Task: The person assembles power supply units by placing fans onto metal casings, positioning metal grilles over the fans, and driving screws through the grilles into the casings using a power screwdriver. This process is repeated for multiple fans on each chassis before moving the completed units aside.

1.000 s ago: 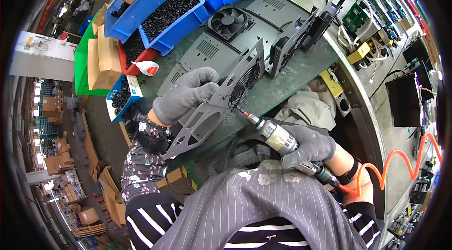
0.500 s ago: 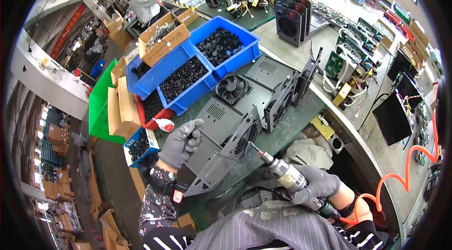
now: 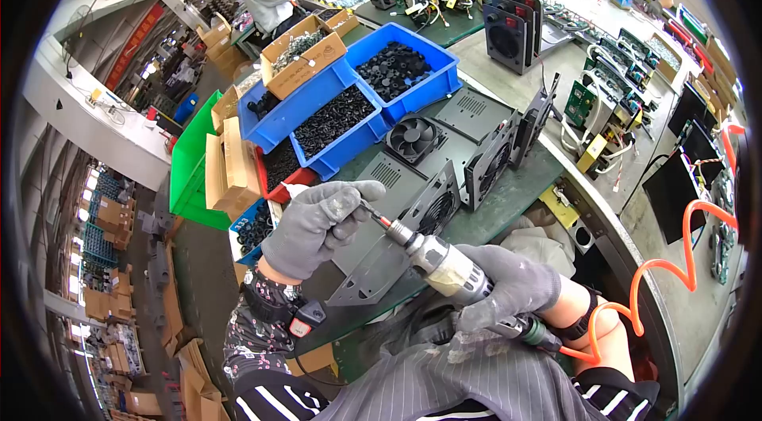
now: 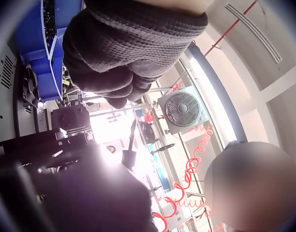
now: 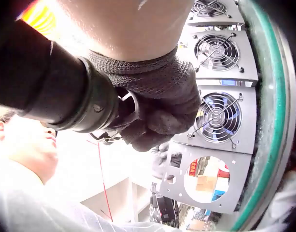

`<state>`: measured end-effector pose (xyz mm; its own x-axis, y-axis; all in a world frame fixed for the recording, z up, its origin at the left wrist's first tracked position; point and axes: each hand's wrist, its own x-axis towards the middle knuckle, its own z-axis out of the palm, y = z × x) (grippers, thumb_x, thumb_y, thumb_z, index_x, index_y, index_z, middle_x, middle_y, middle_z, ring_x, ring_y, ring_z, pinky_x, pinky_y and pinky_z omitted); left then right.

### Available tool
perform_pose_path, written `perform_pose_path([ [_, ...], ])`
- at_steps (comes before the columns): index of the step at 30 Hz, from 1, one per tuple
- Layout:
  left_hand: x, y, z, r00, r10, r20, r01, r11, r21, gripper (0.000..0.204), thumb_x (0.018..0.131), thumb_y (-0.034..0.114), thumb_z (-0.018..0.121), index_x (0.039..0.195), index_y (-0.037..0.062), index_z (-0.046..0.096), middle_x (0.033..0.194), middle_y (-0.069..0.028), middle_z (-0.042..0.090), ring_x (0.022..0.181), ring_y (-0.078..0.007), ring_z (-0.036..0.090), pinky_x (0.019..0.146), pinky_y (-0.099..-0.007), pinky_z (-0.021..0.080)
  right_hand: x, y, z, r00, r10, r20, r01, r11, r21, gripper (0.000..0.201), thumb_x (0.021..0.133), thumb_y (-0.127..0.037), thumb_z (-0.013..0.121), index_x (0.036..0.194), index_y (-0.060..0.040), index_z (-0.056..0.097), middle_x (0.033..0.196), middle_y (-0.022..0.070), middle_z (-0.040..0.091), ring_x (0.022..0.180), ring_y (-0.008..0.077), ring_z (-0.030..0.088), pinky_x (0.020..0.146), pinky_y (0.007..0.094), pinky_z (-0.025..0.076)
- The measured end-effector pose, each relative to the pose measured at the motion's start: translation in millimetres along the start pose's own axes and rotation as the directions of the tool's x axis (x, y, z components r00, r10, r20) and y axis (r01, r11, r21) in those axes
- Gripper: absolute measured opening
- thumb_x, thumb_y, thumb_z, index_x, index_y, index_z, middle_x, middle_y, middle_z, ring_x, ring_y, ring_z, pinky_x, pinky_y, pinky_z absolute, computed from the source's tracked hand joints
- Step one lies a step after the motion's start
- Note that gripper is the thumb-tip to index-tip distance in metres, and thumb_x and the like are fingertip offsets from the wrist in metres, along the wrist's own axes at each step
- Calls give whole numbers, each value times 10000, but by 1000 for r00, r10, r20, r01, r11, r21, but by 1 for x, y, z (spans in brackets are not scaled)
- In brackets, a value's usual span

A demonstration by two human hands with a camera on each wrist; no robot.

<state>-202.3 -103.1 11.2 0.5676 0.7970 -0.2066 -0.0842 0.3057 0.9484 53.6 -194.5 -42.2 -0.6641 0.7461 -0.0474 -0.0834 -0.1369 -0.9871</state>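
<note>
Right hand point(image 3: 516, 286) wrapped round the driver point(image 3: 448, 266), grip firm, nose angled up toward the left hand point(image 3: 313, 230). Left hand fingers curled, thumb and finger pinching the tip of the bit point(image 3: 381, 220); whether a small part sits there too is too small to tell. Both hands gloved in grey. In head view, driver and bit are between the hands, across the near panels. Coiled orange hose point(image 3: 675, 266) runs from the driver's tail off to the right.

Fan panels point(image 5: 247, 116) stand in a row on the green tabletop point(image 3: 508, 199), each with a wire guard over its fan. Cutout panel point(image 5: 237, 174) is next to the nearest one, big round hole in it. Flat plates point(image 3: 468, 115) lie beside the row, loose-looking black fan point(image 3: 413, 139) on top.

Past the plates: blue bins point(image 3: 429, 99) with small black parts, carton point(image 3: 317, 64) of metal bits up on one, red bin point(image 3: 295, 181) just beside, green bin point(image 3: 190, 191) further left. Person in a dark hat point(image 3: 270, 4) at the back.
</note>
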Motion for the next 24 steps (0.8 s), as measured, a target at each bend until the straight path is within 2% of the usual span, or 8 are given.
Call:
perform_pose_path([
  [2, -3, -2, -1, 1000, 2, -6, -2, 1000, -8, 301, 919, 224, 563, 1077, -26, 615, 788, 9, 615, 542, -12, 399, 446, -142, 306, 0, -3, 4, 996, 76, 44, -82, 986, 144, 656, 680, -236, 783, 1198, 6, 463, 914, 42, 578, 804, 106, 558, 721, 252, 483],
  [7, -9, -6, 4, 999, 32, -44, -33, 999, -36, 283, 921, 220, 558, 1040, -30, 619, 796, 6, 614, 529, -17, 372, 438, -152, 294, -3, 5, 5, 998, 31, 60, -40, 986, 159, 670, 690, -247, 788, 1214, 7, 454, 963, 40, 574, 830, 109, 558, 721, 256, 487],
  [9, -8, -7, 2, 998, 17, 57, -12, 996, -85, 276, 926, 207, 547, 1044, -33, 611, 810, 5, 620, 523, -14, 367, 436, -149, 286, -6, 4, 6, 997, 35, 64, -46, 984, 170, 680, 693, -254, 790, 1222, 5, 451, 981, 44, 575, 843, 110, 558, 729, 257, 487],
  [13, -9, -6, 6, 996, 9, 84, 3, 990, -138, 275, 929, 197, 539, 1064, -35, 603, 809, 17, 622, 521, -11, 371, 437, -144, 280, -11, 6, 5, 997, 23, 80, -38, 981, 192, 696, 687, -266, 804, 1225, 3, 455, 1019, 58, 577, 866, 110, 560, 761, 260, 487],
  [16, -9, -6, 8, 998, -13, 69, 20, 995, -95, 282, 928, 193, 542, 1090, -30, 602, 788, 27, 620, 526, -5, 380, 443, -139, 279, -12, 13, 4, 997, -10, 81, -5, 982, 188, 689, 687, -245, 809, 1224, 4, 456, 1027, 62, 581, 867, 109, 564, 761, 262, 492],
  [19, -12, -1, 18, 1000, -14, -14, 15, 999, 49, 282, 928, 183, 540, 1111, -22, 600, 785, 22, 616, 534, 3, 385, 447, -135, 280, -15, 11, 4, 996, 5, 89, -24, 977, 211, 679, 696, -216, 803, 1233, 4, 450, 1026, 62, 587, 869, 108, 569, 760, 264, 498],
  [21, -11, 0, 25, 994, 23, -111, 13, 950, 313, 280, 929, 177, 538, 1122, -16, 599, 778, 23, 609, 534, 9, 384, 448, -130, 277, -17, 11, 5, 994, 33, 100, -56, 970, 236, 675, 702, -203, 798, 1239, 4, 445, 1026, 62, 591, 872, 109, 572, 762, 265, 501],
  [24, -11, 0, 24, 998, -42, -56, 53, 978, 204, 278, 929, 171, 534, 1127, -14, 597, 775, 23, 604, 527, 11, 371, 441, -131, 268, -19, 9, 4, 995, 38, 94, -62, 961, 270, 653, 712, -178, 786, 1239, 4, 446, 1022, 64, 597, 885, 117, 579, 766, 269, 506],
])
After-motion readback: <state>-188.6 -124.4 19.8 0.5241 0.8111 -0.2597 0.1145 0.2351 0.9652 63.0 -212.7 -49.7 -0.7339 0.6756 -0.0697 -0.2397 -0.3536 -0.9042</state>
